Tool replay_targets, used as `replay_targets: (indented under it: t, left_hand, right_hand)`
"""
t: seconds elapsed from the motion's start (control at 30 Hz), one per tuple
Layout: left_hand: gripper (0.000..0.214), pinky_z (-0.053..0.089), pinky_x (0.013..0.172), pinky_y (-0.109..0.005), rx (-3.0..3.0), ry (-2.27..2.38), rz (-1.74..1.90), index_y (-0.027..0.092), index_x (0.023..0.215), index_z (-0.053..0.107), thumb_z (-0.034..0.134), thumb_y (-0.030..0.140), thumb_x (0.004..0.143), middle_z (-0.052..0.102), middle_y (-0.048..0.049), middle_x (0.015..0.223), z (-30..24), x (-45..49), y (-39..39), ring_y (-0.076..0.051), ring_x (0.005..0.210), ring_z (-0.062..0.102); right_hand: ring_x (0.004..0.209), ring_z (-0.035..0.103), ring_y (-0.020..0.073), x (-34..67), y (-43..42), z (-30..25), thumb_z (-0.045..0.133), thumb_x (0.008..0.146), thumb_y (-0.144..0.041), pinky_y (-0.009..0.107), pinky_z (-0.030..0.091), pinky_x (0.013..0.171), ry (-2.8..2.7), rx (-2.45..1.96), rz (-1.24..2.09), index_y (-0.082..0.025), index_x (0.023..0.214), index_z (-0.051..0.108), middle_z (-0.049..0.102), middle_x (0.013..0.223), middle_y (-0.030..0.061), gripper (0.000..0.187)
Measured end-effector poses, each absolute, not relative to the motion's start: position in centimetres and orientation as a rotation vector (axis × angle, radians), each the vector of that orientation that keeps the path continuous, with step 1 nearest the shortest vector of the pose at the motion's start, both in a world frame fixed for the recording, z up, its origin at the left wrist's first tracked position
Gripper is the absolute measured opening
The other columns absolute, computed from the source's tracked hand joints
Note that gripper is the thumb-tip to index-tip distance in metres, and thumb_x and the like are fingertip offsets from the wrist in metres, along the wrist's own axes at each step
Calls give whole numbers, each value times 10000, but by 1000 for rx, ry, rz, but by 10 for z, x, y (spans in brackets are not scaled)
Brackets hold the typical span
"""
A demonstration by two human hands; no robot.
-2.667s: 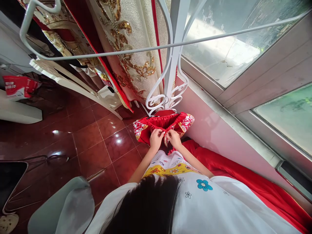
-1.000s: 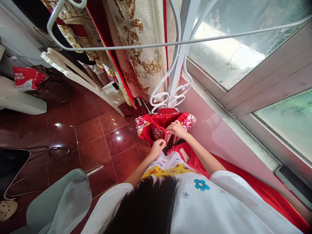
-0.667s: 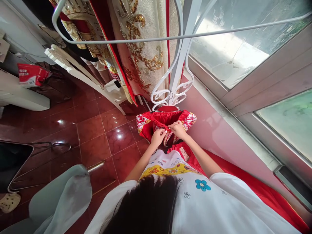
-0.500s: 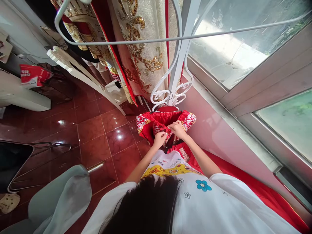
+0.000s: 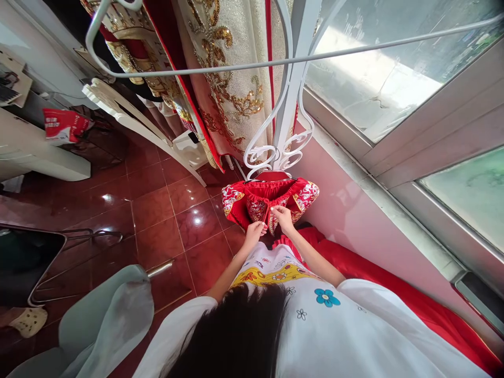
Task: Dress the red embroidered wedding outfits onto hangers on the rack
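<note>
A red embroidered jacket [image 5: 236, 202] with gold and white patterned sleeves hangs on a hanger below the white clothes rack [image 5: 289, 105]. My left hand [image 5: 255, 231] and my right hand [image 5: 281, 216] are both pinched closed on the jacket's front opening, close together just under the collar. Red fabric [image 5: 378, 286] trails along the floor beside my right arm. My hair and white flowered shirt fill the bottom of the view.
Cream gowns with gold embroidery [image 5: 226, 68] hang on the rack. A window [image 5: 394, 79] and pink wall run along the right. A white chair [image 5: 129, 123] stands on the red tiled floor [image 5: 157, 220]. Pale green cloth [image 5: 106, 325] lies at bottom left.
The jacket's front, held apart a second ago, is now drawn together. Both hands have moved lower and closer on the front opening.
</note>
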State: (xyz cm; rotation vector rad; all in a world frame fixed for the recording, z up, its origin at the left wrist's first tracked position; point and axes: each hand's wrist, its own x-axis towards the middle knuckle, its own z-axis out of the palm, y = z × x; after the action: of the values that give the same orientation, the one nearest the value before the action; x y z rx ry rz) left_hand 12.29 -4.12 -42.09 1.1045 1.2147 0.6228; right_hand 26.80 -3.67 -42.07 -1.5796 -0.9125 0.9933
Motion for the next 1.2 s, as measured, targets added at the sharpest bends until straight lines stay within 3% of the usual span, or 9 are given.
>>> replay_targets:
  t: [0.17,0.33,0.47,0.57,0.63,0.87,1.07,1.2]
  left_hand:
    - [307,474,537,-219,1167,1211,607,128,695,620,545,413,783,648,-54,650,-420,128,-44,-109,557,580]
    - [270,488,560,-258,1330,1226,599,131,663,610,509,333,810,634,-46,622,-419,127,-40,-131,551,583]
    - [177,490,803,-344,1530,1306,713,140,871,631,494,245,829,653,-94,894,-403,124,-30,-180,807,608]
    - [250,357,1021,-407,1701,1277,776,180,1055,618,526,222,826,587,-115,1147,-383,128,-20,-233,1094,511]
    - [253,306,1062,-404,1797,1187,759,216,1058,639,545,219,824,586,-91,1169,-371,134,-15,-242,1151,467]
    - [198,302,1054,-401,1821,1096,737,234,984,681,593,231,807,617,-67,1156,-368,148,-12,-240,1151,471]
    - [242,483,728,-315,1497,1225,712,131,777,668,514,301,855,674,-84,789,-398,171,-11,-184,760,611]
    - [268,492,645,-262,1320,1208,674,106,818,656,499,313,883,669,-59,756,-416,181,-8,-132,682,609]
  right_hand:
    - [540,469,102,259,-25,-417,636,625,-563,252,429,550,-681,-1499,1130,-168,648,505,543,604,12,417]
    - [480,436,84,270,-23,-413,742,519,-477,236,382,503,-640,-1471,1222,-172,586,475,481,511,-33,411]
    - [474,469,95,284,-42,-410,779,502,-433,239,386,509,-686,-1417,1363,-163,571,487,504,497,-25,404]
    - [501,489,100,288,-64,-408,752,545,-493,249,410,533,-682,-1364,1445,-159,640,526,540,553,-13,414]
    - [516,490,99,289,-76,-406,734,567,-522,249,413,541,-667,-1344,1460,-158,703,557,562,597,-7,427]
    - [525,431,85,294,-71,-402,771,539,-457,230,366,526,-623,-1372,1311,-159,686,580,537,590,-21,384]
    - [588,482,101,291,-55,-400,706,591,-495,242,403,581,-578,-1390,1244,-157,750,618,591,678,7,384]
    - [517,448,84,285,-46,-402,680,613,-489,228,380,518,-570,-1423,1256,-155,689,570,546,589,-9,360]
